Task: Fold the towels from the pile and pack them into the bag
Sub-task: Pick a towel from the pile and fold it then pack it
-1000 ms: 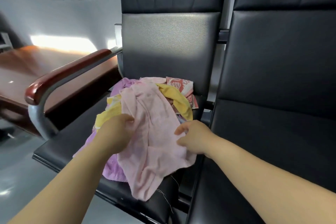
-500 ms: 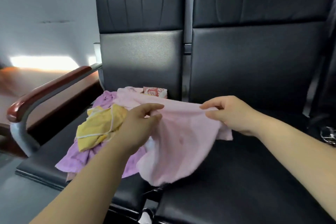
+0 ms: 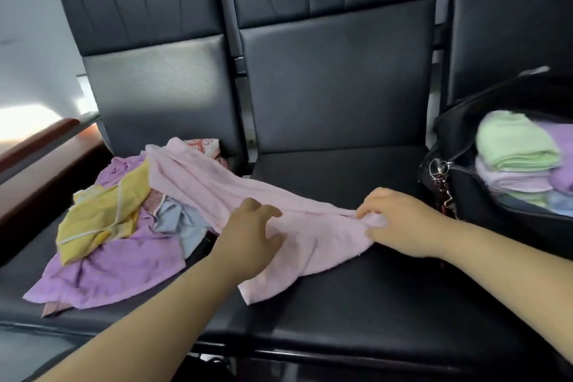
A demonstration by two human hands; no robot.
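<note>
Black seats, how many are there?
3: the left seat under the towel pile, the middle seat under the pink towel, the right seat holding the bag.

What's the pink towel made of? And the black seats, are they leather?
The pink towel looks like soft terry cotton: fuzzy, matte and easily crumpled. The black seat looks like leather or vinyl, I can't tell which: smooth, slightly shiny, with a fine grain.
</note>
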